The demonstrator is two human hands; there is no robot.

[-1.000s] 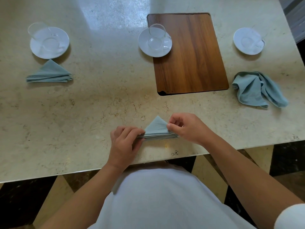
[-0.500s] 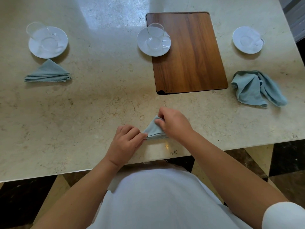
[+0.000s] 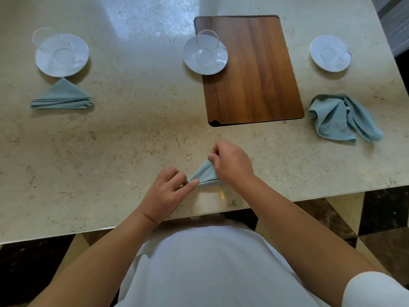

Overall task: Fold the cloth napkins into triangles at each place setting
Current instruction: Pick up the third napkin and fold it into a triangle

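**Middle napkin [image 3: 205, 173] held at two corners, near the front edge of the counter [image 3: 132, 134].**
The left hand [image 3: 164, 194] pinches its left corner, seemingly to pin it down, while the right hand [image 3: 232, 163] grips the peak, probably to square the fold. A folded napkin [image 3: 62, 96] lies far left and a crumpled napkin [image 3: 338, 117] far right, past the wooden board [image 3: 254, 74]. The counter ahead gives room to slide it toward the centre saucer [image 3: 204, 55].

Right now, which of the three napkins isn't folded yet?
The crumpled napkin right of the wooden board. The left napkin lies as a finished triangle; the middle napkin is triangular too.
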